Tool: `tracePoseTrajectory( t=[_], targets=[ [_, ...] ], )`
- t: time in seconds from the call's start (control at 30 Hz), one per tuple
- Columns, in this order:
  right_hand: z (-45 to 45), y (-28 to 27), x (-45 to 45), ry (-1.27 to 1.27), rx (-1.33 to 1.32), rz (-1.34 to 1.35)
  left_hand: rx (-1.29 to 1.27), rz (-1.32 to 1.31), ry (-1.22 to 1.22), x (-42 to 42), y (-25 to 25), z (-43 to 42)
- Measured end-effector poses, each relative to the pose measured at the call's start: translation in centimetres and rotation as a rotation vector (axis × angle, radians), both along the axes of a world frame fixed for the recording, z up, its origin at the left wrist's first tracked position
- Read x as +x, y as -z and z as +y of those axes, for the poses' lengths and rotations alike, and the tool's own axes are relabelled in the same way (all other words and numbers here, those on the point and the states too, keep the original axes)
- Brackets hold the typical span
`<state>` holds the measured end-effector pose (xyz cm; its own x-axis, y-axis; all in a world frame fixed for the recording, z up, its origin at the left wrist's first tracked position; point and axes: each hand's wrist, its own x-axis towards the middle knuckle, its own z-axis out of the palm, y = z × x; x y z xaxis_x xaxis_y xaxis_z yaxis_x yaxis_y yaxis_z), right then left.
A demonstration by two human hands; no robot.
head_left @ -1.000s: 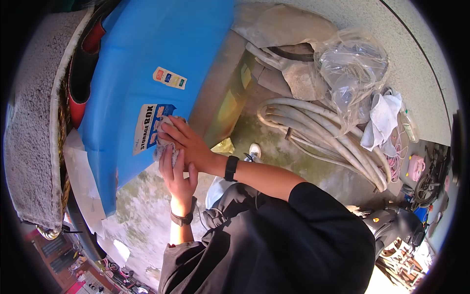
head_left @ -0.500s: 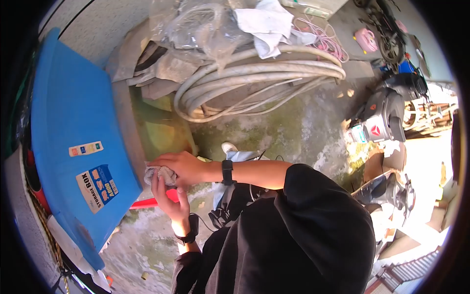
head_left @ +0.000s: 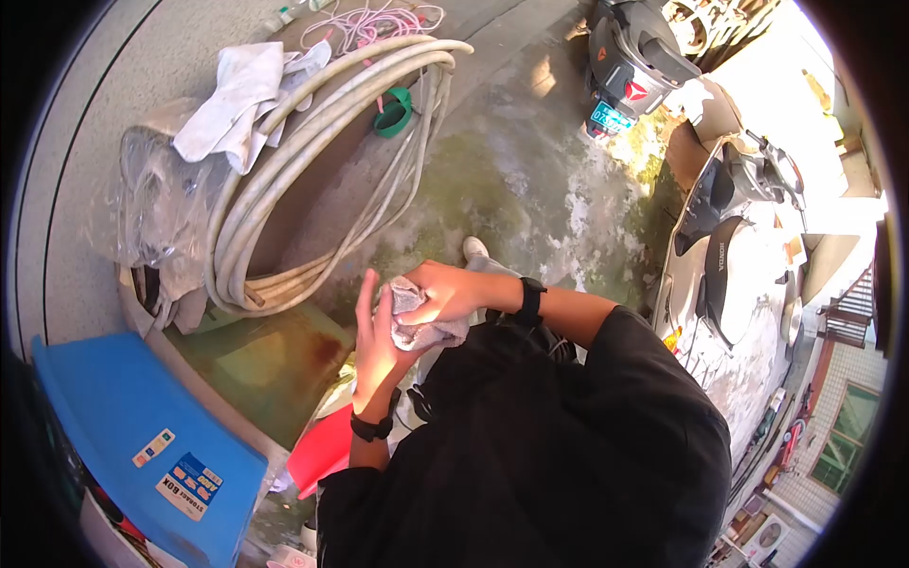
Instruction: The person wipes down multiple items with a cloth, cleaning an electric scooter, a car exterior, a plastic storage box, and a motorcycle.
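Observation:
My right hand (head_left: pixel 450 292) is closed round a crumpled greyish-pink cloth (head_left: pixel 443 333). The cloth presses against the inner side of my left hand (head_left: pixel 377 331), whose fingers are stretched out and apart. Part of the cloth shows between the two hands, and the rest hangs below the right fingers. Both wrists carry dark bands. The hands meet in front of my black shirt (head_left: pixel 530 445), above the floor.
A blue storage box lid (head_left: pixel 114 407) stands at lower left beside a greenish board (head_left: pixel 256 369) and a red plastic item (head_left: pixel 322 450). A coiled hose (head_left: pixel 284 142), white gloves (head_left: pixel 227 104) and a green ring (head_left: pixel 393 114) lie farther off. Scooters (head_left: pixel 724 275) stand right.
The view has turned and moved away from the blue lid. Both hands have come off it toward my body with the cloth, and the left fingers have straightened.

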<state>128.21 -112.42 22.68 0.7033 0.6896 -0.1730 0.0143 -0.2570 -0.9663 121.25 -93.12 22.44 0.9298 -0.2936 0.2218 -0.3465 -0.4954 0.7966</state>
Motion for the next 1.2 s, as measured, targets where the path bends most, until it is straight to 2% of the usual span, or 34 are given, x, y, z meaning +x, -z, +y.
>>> tracePoseTrajectory(
  t=[0.03, 0.07, 0.17, 0.2, 0.3, 0.37, 0.47, 0.57, 0.6, 0.7, 0.73, 0.83, 0.87, 0.97, 1.0, 1.03, 1.1, 1.2],
  targets=[
    [-1.6, 0.1, 0.5, -0.049, -0.018, 0.026, 0.005, 0.115, 0.065, 0.8, 0.0, -1.7],
    [-3.5, 0.2, 1.0, -0.1, -0.036, 0.052, -0.051, 0.058, 0.082, 1.8, -0.1, -4.0],
    [-9.9, 2.2, 2.3, 0.041, 0.005, 0.139, -0.064, 0.198, 0.11, 5.2, 0.3, -10.3],
    [-12.7, 1.7, 2.8, 0.096, 0.005, 0.123, -0.136, 0.141, 0.13, 6.5, 1.0, -13.0],
    [-22.6, -0.6, 3.5, 0.288, -0.007, 0.087, -0.005, -0.193, 0.273, 10.9, 2.0, -21.9],
    [-29.3, 2.0, 3.3, 0.471, 0.046, 0.082, -0.058, -0.008, 0.243, 12.2, 2.3, -28.5],
    [-40.4, 0.9, 1.8, 0.692, 0.208, 0.079, -0.067, 0.124, 0.301, 15.1, 2.3, -39.0],
    [-48.7, 0.7, -1.9, 0.818, 0.074, -0.159, -0.08, 0.124, 0.533, 16.0, 0.9, -50.2],
    [-50.9, 0.3, -3.5, 0.936, 0.077, -0.208, -0.06, 0.062, 0.635, 16.1, 1.0, -53.5],
    [-57.0, -1.3, -8.6, 1.211, 0.307, -0.059, -0.062, -0.01, 0.9, 14.2, -1.1, -63.5],
    [-58.7, -1.3, -10.5, 1.286, 0.309, -0.065, -0.033, 0.049, 1.049, 13.8, -0.6, -66.2],
    [-62.8, -0.8, -16.6, 1.503, 0.312, -0.066, 0.101, 0.651, 1.356, 12.0, 1.0, -74.0],
    [-63.7, -0.3, -18.7, 1.596, 0.266, -0.066, 0.164, 0.716, 1.481, 11.5, 2.1, -76.5],
    [-67.3, 1.2, -24.2, 1.739, -0.103, -0.149, 0.281, 1.196, 1.548, 7.7, 3.0, -84.5],
    [-68.2, 0.7, -25.9, 1.804, -0.036, -0.079, 0.382, 1.122, 1.659, 6.2, 3.8, -87.2],
    [-69.3, 1.7, -27.5, 1.819, -0.052, -0.154, 0.491, 1.176, 1.723, 4.6, 5.0, -90.2],
    [-71.3, 2.8, -30.5, 1.917, -0.302, -0.095, 0.748, 1.266, 1.856, 1.3, 7.2, -96.2],
    [-73.3, 4.8, -33.9, 2.091, -0.341, -0.012, 0.83, 1.356, 1.854, -4.8, 8.8, -102.6]
  ],
)
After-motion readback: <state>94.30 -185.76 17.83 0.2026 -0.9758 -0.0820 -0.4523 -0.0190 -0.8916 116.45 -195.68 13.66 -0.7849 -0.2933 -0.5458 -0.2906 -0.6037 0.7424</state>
